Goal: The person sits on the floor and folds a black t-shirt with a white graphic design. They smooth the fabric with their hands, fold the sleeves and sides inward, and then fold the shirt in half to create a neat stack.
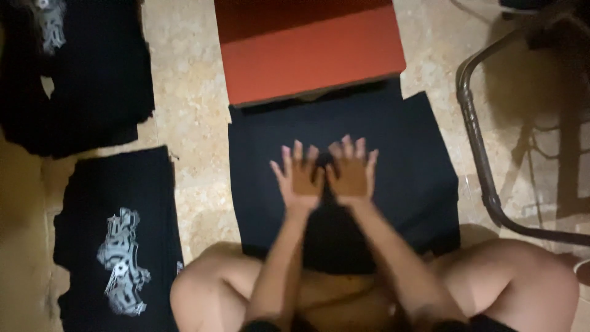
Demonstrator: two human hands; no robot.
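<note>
A folded black garment point(393, 154) lies on the stone floor in front of my knees. Both hands rest flat on its middle, side by side, fingers spread. My left hand point(299, 178) sits just left of my right hand point(352, 174), thumbs almost touching. Neither hand grips anything; the palms press down on the cloth. My forearms reach forward from between my bare knees.
A red flat board or box point(310, 52) lies over the far edge of the garment. Two stacks of folded black shirts with pale prints sit to the left, one nearer point(120, 246) and one farther point(86, 74). A metal chair frame point(479, 160) stands at the right.
</note>
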